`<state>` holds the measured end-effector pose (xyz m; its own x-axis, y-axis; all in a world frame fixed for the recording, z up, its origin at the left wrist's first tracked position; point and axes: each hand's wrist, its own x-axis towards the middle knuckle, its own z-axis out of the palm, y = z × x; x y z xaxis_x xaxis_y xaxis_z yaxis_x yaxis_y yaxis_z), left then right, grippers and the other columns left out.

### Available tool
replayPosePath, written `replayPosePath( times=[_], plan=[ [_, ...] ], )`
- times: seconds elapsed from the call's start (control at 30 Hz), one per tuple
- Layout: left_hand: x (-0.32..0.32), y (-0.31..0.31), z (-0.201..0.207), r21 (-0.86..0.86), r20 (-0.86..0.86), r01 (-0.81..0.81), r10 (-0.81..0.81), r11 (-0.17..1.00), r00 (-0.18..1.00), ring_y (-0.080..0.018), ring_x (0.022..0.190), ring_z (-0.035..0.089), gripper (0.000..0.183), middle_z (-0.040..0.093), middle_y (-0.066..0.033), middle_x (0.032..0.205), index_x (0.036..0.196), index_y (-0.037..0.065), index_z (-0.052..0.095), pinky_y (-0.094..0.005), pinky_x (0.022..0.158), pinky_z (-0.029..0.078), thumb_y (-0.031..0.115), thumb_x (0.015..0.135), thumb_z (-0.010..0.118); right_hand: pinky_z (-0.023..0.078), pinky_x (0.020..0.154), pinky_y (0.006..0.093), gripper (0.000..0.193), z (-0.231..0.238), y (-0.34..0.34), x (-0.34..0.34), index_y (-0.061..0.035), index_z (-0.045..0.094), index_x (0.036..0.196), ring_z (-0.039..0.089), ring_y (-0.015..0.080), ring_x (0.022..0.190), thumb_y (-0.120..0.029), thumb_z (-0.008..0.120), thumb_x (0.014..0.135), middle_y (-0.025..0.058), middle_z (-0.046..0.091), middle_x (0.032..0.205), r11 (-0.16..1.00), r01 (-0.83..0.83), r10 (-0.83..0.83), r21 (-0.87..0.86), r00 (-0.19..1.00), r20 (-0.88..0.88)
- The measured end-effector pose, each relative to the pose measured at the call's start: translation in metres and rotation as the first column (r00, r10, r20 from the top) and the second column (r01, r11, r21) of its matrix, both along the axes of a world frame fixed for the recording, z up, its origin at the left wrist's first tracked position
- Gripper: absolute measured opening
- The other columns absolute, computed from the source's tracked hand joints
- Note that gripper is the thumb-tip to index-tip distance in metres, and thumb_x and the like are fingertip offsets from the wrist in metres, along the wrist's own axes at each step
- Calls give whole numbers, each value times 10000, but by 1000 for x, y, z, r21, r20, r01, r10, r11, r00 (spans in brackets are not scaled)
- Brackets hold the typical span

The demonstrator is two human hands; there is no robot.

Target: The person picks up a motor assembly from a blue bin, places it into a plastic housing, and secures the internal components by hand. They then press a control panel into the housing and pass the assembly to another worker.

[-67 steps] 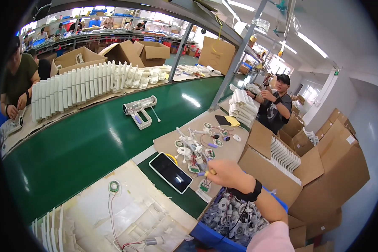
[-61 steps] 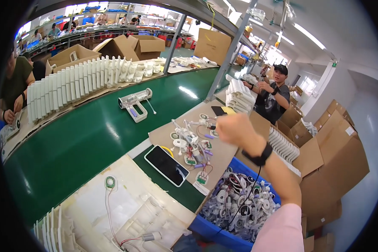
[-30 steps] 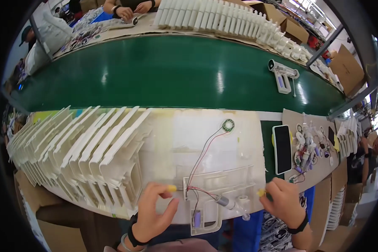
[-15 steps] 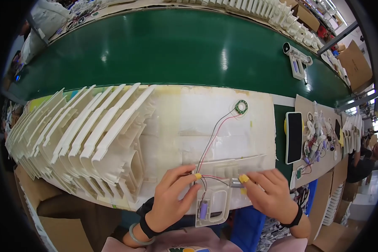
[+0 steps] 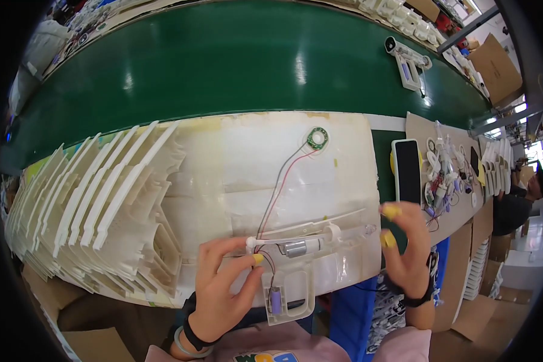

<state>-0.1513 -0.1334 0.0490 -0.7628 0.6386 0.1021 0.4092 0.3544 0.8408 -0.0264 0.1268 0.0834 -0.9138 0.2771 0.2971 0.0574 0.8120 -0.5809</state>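
Note:
A white plastic half-shell with a loop handle lies near the front edge of the board. My left hand is closed on its left end, yellow finger cover beside the wires. In the shell sits a silver cylindrical motor, with a clear-ended part at the shell's right end. A purple battery cell rests in the handle. Thin red and black wires run up to a green ring-shaped circuit board. My right hand, also with yellow finger covers, is open just right of the shell, fingers apart.
Many white shells stand in a row at left. A phone-like black-screened device and a heap of wired parts lie at right. Beyond the board, an assembled handheld unit lies on the green surface. Another person is at far right.
The silver motor, earlier at my right hand, now lies in the shell. My right hand has moved off to the right and opened. The whole view has shifted somewhat.

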Motion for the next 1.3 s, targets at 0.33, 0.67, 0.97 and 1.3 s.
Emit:
replayPosePath(
  times=[0.33,0.67,0.97,1.3],
  plan=[
    [7,7,19,99,-123,58,-46,993,991,-299,949,571,196,652,-110,1023,857,33,648,-378,818,453,-39,685,710,491,549,361,320,-19,41,-116,58,593,773,622,259,547,-249,621,860,156,607,636,984,148,-74,-97,843,533],
    [22,-22,7,276,52,-158,149,948,987,-222,925,569,267,602,-139,1004,953,0,561,-320,847,443,-111,731,658,504,435,278,273,-61,32,-181,16,510,677,638,179,501,-173,654,812,106,594,599,909,147,-68,-390,975,210],
    [26,-17,22,383,-89,-64,105,921,990,-216,861,596,249,611,-141,961,980,-1,558,-305,799,474,-114,772,638,587,525,294,199,-51,-17,-208,40,444,862,657,167,624,40,608,750,144,624,718,752,108,-93,-651,994,57],
    [33,-16,39,774,-27,-207,357,598,934,-236,729,595,267,612,-160,899,935,21,497,-313,642,510,-169,761,569,567,752,306,240,23,-102,-79,23,633,1059,693,197,846,45,626,820,134,705,963,786,-470,316,-402,864,-392]
  ],
)
